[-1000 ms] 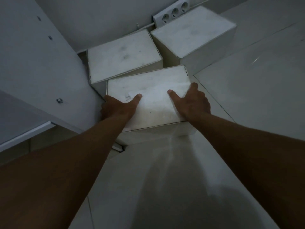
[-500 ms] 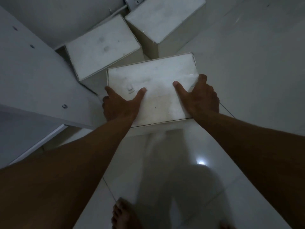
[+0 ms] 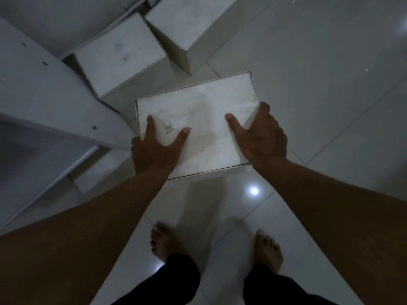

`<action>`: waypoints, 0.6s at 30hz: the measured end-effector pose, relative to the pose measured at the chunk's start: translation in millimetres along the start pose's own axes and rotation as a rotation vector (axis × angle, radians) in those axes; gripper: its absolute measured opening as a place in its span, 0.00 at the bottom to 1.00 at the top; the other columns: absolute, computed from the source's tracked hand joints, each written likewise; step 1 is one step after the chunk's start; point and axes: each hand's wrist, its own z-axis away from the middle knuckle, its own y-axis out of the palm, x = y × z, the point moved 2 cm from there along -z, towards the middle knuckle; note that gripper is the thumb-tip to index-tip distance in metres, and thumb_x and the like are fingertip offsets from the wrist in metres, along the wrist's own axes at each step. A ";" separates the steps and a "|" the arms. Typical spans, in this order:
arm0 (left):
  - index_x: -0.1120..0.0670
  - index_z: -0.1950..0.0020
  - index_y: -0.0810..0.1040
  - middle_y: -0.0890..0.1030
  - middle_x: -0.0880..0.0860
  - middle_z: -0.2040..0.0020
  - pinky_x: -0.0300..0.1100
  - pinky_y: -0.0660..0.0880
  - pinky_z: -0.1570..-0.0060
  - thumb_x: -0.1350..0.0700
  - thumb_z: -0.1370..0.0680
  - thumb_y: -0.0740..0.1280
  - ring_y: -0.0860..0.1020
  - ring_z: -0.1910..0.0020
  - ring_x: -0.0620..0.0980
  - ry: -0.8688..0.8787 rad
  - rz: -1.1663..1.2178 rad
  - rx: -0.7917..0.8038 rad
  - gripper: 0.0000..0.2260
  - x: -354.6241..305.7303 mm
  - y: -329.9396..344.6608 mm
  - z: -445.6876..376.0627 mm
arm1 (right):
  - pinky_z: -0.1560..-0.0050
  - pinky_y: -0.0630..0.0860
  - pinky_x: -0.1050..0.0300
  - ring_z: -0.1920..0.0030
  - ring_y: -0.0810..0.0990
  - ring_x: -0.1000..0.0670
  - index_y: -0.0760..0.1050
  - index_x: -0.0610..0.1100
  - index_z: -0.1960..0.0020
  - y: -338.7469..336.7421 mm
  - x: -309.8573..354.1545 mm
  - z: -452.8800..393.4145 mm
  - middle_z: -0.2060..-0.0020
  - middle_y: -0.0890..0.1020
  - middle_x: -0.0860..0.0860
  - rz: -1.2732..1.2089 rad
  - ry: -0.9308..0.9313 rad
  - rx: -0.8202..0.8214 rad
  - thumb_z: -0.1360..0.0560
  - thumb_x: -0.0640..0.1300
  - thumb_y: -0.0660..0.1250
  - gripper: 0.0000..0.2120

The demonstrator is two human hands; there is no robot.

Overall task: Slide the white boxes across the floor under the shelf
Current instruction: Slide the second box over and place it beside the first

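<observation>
A white box sits on the tiled floor in front of me, its long side across the view. My left hand grips its near-left corner, thumb and forefinger on the lid, the other fingers down the left side. My right hand grips its right edge, thumb on the lid, fingers wrapped over the side. Two more white boxes stand behind it: one against the shelf unit's side, the other near the wall. The white shelf unit stands at the left.
The glossy tiled floor stretches out to the right. My bare feet stand just behind the held box. The wall runs along the top left behind the boxes. A lamp's reflection glints on the floor.
The held box has come back toward me and away from the two rear boxes, opening a gap. The view has tilted down, so my feet now show and the wall socket is out of frame.
</observation>
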 end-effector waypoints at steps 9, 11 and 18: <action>0.37 0.21 0.50 0.67 0.62 0.30 0.54 0.64 0.31 0.22 0.36 0.62 0.65 0.29 0.62 -0.092 0.044 0.053 0.48 7.1 -26.6 94.0 | 0.43 0.71 0.47 0.41 0.77 0.37 0.59 0.45 0.27 -59.0 -17.6 67.3 0.37 0.76 0.42 0.062 0.006 0.041 0.27 0.72 0.60 0.41; 0.37 0.21 0.50 0.67 0.61 0.29 0.54 0.64 0.31 0.22 0.36 0.62 0.65 0.29 0.62 -0.105 0.052 0.067 0.47 14.0 -34.6 112.2 | 0.43 0.72 0.47 0.42 0.77 0.37 0.59 0.44 0.27 -67.0 -19.1 85.0 0.38 0.76 0.41 0.087 0.004 0.051 0.28 0.72 0.60 0.41; 0.37 0.21 0.51 0.67 0.60 0.29 0.52 0.65 0.32 0.23 0.35 0.63 0.66 0.29 0.61 -0.119 0.074 0.078 0.46 73.3 -58.0 147.7 | 0.44 0.73 0.48 0.43 0.78 0.38 0.60 0.44 0.28 -51.1 -9.7 151.2 0.40 0.78 0.42 0.101 -0.018 0.043 0.28 0.73 0.60 0.41</action>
